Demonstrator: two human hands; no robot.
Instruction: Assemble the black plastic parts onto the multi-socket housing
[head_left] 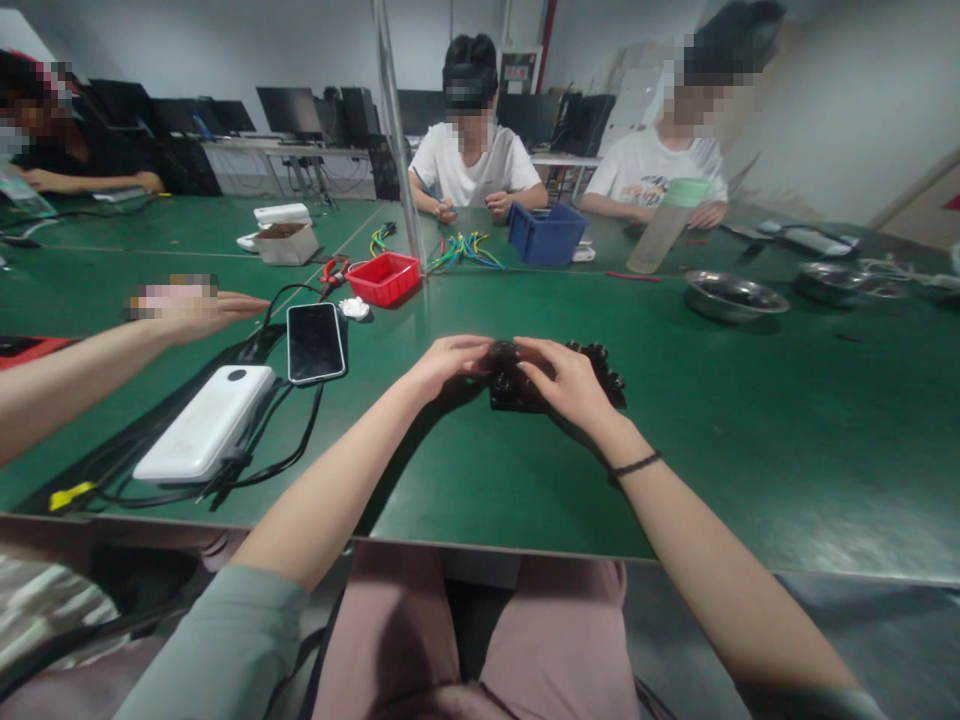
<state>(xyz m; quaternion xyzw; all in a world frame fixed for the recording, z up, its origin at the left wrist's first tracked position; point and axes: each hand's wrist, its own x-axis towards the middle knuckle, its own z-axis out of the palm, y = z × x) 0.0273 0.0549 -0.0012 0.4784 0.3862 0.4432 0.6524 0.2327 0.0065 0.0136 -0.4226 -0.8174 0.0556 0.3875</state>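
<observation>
Observed bare left hand (454, 365) and bare right hand (568, 378) in contact with knobbed, glossy black object (504, 387) on green tabletop (750, 430), with grip partly hidden. Noted thin black band (636, 465) on right wrist. Recorded at left: white rectangular power bank (206, 425), dark-screened white phone (316, 343), black cables (235, 463). Logged beyond: red plastic tray (394, 290), blue plastic bin (551, 242), shiny metal bowl (731, 308), translucent green-capped bottle (658, 235).

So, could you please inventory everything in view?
Knobbly pieces: count unclear, black, centre
Table: 1, green, foreground
Rectangular block: 1, white, left
Slim phone: 1, black screen, left
Cables: several, black, left
Red plastic bin, blue plastic bin: 2, centre
Metal pole: 1, grey, centre
Round metal bowls: 2, silver, right
Lidded bottle: 1, cloudy, right
Thin wires: several, multicoloured, centre
Open box: 1, pale, left
Monitors: several, black, background
People: 3, white or dark tops, beyond
Neighbour's forearm: 1, bare, left
Left hand, right hand: 2, bare, centre
</observation>
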